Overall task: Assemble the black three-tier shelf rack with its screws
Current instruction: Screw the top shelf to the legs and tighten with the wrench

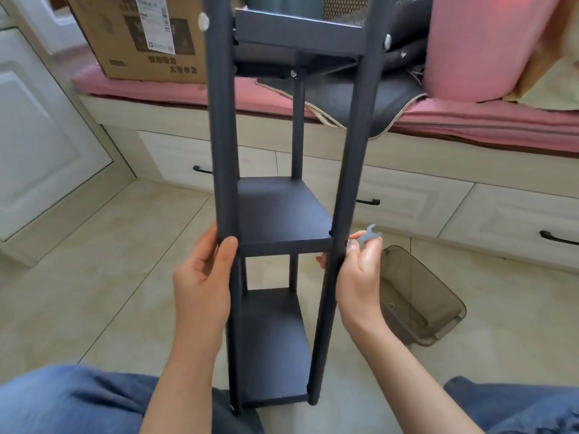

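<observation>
The black three-tier shelf rack [282,214] stands upright on the floor between my knees, with all three shelves set between its poles. My left hand [203,277] grips the front left pole at the level of the middle shelf. My right hand [357,270] is at the front right pole at the same height and pinches a small grey flat wrench [369,234] between thumb and finger. A dark screw head [347,242] shows on that pole beside the wrench. White caps [203,21] sit on the poles by the top shelf.
A smoky plastic bin [419,296] lies on the tile floor to the right. Behind the rack runs a bench with drawers, a pink cushion [470,120], a cardboard box [138,36] and a pink roll [482,42]. My blue-clad knees fill the bottom corners.
</observation>
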Demonstrator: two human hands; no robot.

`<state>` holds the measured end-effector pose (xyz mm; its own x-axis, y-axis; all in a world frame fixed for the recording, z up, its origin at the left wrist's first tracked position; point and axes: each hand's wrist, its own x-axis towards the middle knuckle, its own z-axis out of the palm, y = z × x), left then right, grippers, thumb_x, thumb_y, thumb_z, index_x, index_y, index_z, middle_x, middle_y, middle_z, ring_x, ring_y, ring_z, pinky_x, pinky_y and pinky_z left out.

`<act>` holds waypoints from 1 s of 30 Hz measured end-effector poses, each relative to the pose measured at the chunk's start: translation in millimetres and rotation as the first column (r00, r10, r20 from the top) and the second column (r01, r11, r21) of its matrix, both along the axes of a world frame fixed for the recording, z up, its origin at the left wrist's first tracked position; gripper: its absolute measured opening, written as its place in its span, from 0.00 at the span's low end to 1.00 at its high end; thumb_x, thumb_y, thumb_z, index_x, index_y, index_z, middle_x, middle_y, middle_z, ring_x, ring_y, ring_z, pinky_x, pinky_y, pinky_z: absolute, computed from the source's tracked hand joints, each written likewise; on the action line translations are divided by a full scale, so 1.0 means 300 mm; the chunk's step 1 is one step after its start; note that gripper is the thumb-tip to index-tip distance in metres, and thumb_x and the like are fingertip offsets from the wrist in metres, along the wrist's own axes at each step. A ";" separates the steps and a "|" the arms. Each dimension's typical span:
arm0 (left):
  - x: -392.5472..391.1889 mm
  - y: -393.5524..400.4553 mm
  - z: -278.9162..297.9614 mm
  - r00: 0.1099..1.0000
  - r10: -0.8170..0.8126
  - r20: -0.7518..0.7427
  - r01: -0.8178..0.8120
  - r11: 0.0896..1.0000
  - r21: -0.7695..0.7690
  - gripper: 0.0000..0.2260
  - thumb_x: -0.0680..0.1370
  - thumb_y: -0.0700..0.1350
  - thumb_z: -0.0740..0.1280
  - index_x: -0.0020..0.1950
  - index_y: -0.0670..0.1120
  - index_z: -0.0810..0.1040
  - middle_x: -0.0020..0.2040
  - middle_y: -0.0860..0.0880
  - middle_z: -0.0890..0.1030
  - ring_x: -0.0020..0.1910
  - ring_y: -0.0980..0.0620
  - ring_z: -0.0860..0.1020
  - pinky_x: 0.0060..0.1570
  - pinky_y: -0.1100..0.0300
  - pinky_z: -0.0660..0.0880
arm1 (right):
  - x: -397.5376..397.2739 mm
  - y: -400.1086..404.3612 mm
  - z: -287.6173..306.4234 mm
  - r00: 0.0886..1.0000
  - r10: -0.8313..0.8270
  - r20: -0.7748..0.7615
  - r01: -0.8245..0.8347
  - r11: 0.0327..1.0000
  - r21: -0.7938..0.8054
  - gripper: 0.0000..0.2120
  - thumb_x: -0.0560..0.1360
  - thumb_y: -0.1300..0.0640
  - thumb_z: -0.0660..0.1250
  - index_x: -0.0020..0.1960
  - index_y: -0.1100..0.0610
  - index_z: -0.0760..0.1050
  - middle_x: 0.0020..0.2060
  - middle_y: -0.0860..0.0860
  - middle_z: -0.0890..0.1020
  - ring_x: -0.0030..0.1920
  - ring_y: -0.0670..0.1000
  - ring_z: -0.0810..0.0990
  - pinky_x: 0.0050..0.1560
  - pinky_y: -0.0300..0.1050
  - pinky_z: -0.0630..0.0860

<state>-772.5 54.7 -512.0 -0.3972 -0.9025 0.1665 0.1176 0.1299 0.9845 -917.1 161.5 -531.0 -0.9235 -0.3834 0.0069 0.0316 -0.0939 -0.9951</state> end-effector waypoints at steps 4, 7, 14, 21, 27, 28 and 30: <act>0.001 0.012 0.021 0.980 0.174 0.093 -0.162 0.979 -0.124 0.17 0.85 0.44 0.62 0.64 0.66 0.76 0.60 0.66 0.82 0.62 0.66 0.78 0.59 0.74 0.73 | 0.070 -0.022 0.026 1.000 0.013 -0.016 -0.014 0.998 -0.054 0.10 0.85 0.62 0.49 0.48 0.52 0.63 0.42 0.56 0.72 0.41 0.57 0.75 0.41 0.41 0.81; -0.002 0.030 0.027 0.959 0.217 0.181 -0.185 0.967 -0.178 0.21 0.86 0.45 0.59 0.78 0.59 0.66 0.72 0.65 0.72 0.72 0.67 0.68 0.72 0.64 0.67 | 0.101 -0.030 0.027 0.999 -0.031 -0.021 0.029 0.996 -0.079 0.10 0.85 0.62 0.49 0.48 0.52 0.64 0.41 0.51 0.72 0.40 0.52 0.75 0.39 0.39 0.79; -0.097 0.135 0.082 0.931 0.250 0.267 -0.013 0.751 -0.660 0.23 0.83 0.47 0.61 0.78 0.45 0.67 0.76 0.63 0.63 0.81 0.59 0.53 0.81 0.53 0.49 | 0.113 -0.045 0.042 0.996 -0.044 -0.079 0.039 0.998 -0.053 0.08 0.85 0.63 0.50 0.50 0.54 0.64 0.42 0.49 0.71 0.41 0.44 0.73 0.46 0.39 0.75; -0.171 0.121 0.109 0.801 0.115 0.587 0.358 0.694 -0.625 0.27 0.75 0.68 0.57 0.62 0.53 0.80 0.54 0.64 0.73 0.67 0.61 0.69 0.75 0.63 0.31 | 0.096 -0.027 0.041 0.996 0.048 -0.072 -0.054 0.994 -0.091 0.08 0.83 0.65 0.53 0.48 0.55 0.65 0.36 0.45 0.71 0.31 0.38 0.68 0.35 0.30 0.69; -0.186 0.105 0.081 0.821 0.140 0.554 0.310 0.705 -0.638 0.13 0.75 0.62 0.66 0.55 0.58 0.78 0.47 0.70 0.71 0.56 0.69 0.64 0.73 0.69 0.33 | 0.005 0.021 -0.015 0.990 0.122 0.077 -0.124 0.992 0.017 0.07 0.83 0.60 0.60 0.51 0.57 0.77 0.34 0.47 0.82 0.38 0.43 0.81 0.39 0.38 0.78; -0.186 0.105 0.079 0.827 0.132 0.546 0.309 0.704 -0.639 0.13 0.75 0.62 0.66 0.55 0.59 0.77 0.47 0.72 0.70 0.56 0.70 0.63 0.73 0.70 0.33 | -0.015 0.035 -0.022 0.986 0.130 0.107 -0.135 0.990 0.044 0.08 0.82 0.59 0.61 0.50 0.56 0.79 0.33 0.47 0.83 0.37 0.42 0.81 0.38 0.38 0.78; -0.181 0.103 0.076 0.842 0.119 0.527 0.305 0.701 -0.645 0.11 0.75 0.62 0.67 0.54 0.61 0.75 0.47 0.74 0.68 0.56 0.71 0.63 0.72 0.71 0.33 | -0.047 0.062 -0.032 0.961 0.194 0.196 -0.214 0.973 0.088 0.08 0.81 0.56 0.65 0.47 0.53 0.83 0.33 0.47 0.83 0.36 0.42 0.80 0.39 0.39 0.78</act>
<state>-826.8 85.7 -489.1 -0.6834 -0.5625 0.4653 -0.3003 0.7976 0.5231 -931.2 179.9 -540.5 -0.8068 -0.5529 -0.2084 0.2235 0.0409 -0.9738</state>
